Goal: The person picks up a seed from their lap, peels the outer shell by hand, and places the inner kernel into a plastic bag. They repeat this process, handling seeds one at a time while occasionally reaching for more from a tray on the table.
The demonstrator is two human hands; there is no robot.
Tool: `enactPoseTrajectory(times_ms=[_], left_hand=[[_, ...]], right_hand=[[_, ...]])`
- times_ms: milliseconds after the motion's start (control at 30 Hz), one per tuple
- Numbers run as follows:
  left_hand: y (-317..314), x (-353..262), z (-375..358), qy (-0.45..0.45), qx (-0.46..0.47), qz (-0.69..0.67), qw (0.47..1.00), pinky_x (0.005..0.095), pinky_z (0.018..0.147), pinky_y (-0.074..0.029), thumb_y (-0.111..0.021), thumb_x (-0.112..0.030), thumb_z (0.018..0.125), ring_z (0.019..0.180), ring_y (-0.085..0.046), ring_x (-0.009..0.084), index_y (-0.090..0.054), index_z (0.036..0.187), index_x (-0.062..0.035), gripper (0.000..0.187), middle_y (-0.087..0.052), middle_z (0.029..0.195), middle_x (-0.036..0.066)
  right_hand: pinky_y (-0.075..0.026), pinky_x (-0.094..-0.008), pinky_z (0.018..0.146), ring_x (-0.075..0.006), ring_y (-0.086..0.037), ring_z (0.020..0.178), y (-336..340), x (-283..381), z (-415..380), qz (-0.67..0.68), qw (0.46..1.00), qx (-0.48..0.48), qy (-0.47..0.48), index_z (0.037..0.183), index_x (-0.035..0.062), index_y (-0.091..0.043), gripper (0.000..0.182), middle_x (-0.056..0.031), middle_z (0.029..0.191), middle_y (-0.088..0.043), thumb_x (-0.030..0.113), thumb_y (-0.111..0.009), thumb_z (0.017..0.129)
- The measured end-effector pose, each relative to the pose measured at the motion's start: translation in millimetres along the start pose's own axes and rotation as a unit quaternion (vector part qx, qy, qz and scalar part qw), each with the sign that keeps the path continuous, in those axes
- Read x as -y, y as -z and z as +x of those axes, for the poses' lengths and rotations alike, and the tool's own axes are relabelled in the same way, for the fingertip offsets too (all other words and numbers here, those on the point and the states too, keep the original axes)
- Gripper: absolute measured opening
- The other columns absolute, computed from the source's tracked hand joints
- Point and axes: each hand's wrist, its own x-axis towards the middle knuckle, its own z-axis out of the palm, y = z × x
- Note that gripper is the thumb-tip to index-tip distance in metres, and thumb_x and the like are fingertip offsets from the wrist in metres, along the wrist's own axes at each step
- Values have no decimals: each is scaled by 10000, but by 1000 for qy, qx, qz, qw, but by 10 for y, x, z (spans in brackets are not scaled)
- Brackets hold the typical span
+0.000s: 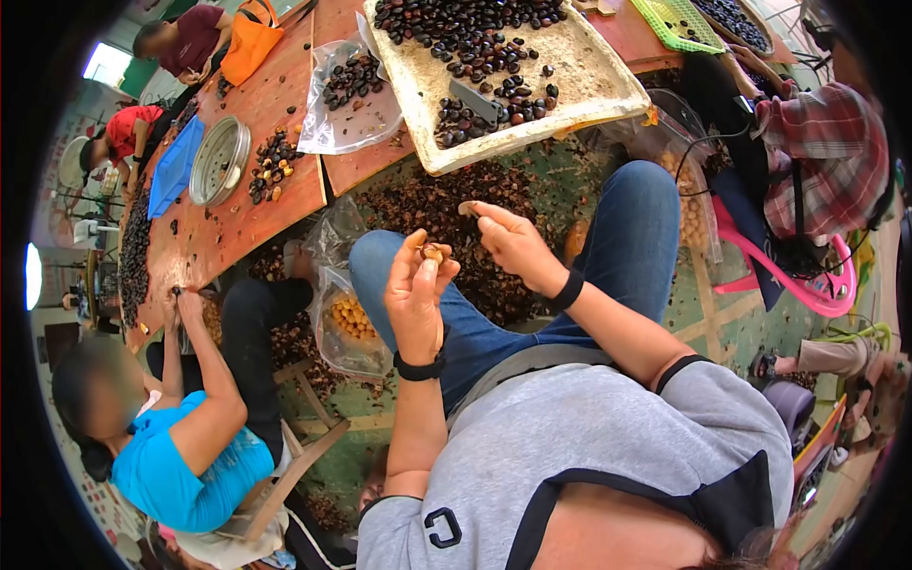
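Note:
Above my lap, my left hand (418, 294) pinches a partly peeled chestnut (432, 253), pale where the dark shell is gone. To its right, my right hand (518, 249) is closed on a small piece of shell (466, 208) held out at the fingertips. The two hands are apart. Beyond them stands a white foam tray (608, 95) with many dark chestnuts (475, 47) and a grey blade-like tool (473, 101) lying on them. A clear bag (351, 332) with yellow peeled nuts is beside my left knee.
Shell scraps (484, 285) cover the floor between my legs. On the red table (275, 228) are a metal bowl (220, 161), a blue tray (176, 166) and a plastic bag (366, 123) with nuts. A co-worker in blue (190, 465) sits at left; another in plaid (826, 157) sits at right.

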Motion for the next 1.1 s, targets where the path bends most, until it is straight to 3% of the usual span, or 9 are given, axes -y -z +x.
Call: enactPoseTrajectory(times_ms=[67,133,200,267,367,567,700,1000,1100], left_hand=[[19,-7,3,7,10,-32,999,288,849,-552,-573,-73,929,932,-634,150,-523,1245,12,331,-613,1075,99],[71,47,43,35,-6,-69,997,298,866,-548,-569,-76,939,938,-620,143,-521,1256,-9,327,-602,1065,70],[57,86,56,28,-7,-51,998,297,867,-547,-577,-86,939,941,-618,141,-524,1250,-6,325,-601,1067,68],[49,93,49,21,-8,-30,999,296,868,-547,-585,-97,940,944,-615,138,-528,1245,-3,324,-599,1068,66],[38,95,47,25,-13,11,1000,293,866,-547,-591,-109,941,953,-611,138,-537,1232,8,319,-601,1066,65],[6,85,30,12,-21,51,998,284,842,-548,-589,-103,941,945,-604,128,-558,1221,25,310,-610,1061,70],[-23,81,28,-7,-27,86,996,275,824,-546,-582,-96,944,919,-604,117,-568,1213,27,297,-618,1050,68],[-43,132,35,-68,-56,191,978,251,794,-519,-569,-67,947,907,-600,111,-576,1202,34,274,-624,1040,60],[-13,159,51,-75,-72,203,974,248,784,-519,-571,-61,945,891,-602,108,-584,1190,35,264,-627,1030,59]], right_hand=[[-444,-224,580,-55,-501,656,42,-33,-13,-36,999,3,6,1351,38,-481,408,4,905,-628,164,-490,964],[-482,-264,642,-105,-556,700,-43,90,-153,-184,973,34,136,1349,29,-476,425,-15,915,-645,161,-517,948],[-505,-314,695,-197,-628,753,-80,199,-241,-280,944,83,152,1335,27,-485,445,-132,925,-656,161,-567,919],[-521,-361,714,-289,-665,809,-107,118,-238,-331,904,79,258,1295,33,-525,417,-183,968,-662,167,-586,905],[-528,-399,735,-341,-659,884,-111,172,-249,-349,892,55,283,1254,42,-562,388,-188,1011,-665,174,-599,890],[-532,-395,764,-339,-654,927,-111,301,-297,-385,889,82,233,1230,46,-582,368,-186,1056,-660,181,-599,888],[-532,-390,768,-343,-649,938,-132,228,-278,-383,880,60,275,1223,43,-586,355,-186,1066,-657,176,-592,894],[-532,-369,782,-333,-652,958,-296,85,-302,-300,916,15,266,1253,44,-568,340,-194,1108,-645,135,-553,927],[-528,-346,798,-299,-664,962,-329,37,-273,-249,949,24,193,1260,36,-563,337,-193,1109,-654,138,-542,939]])
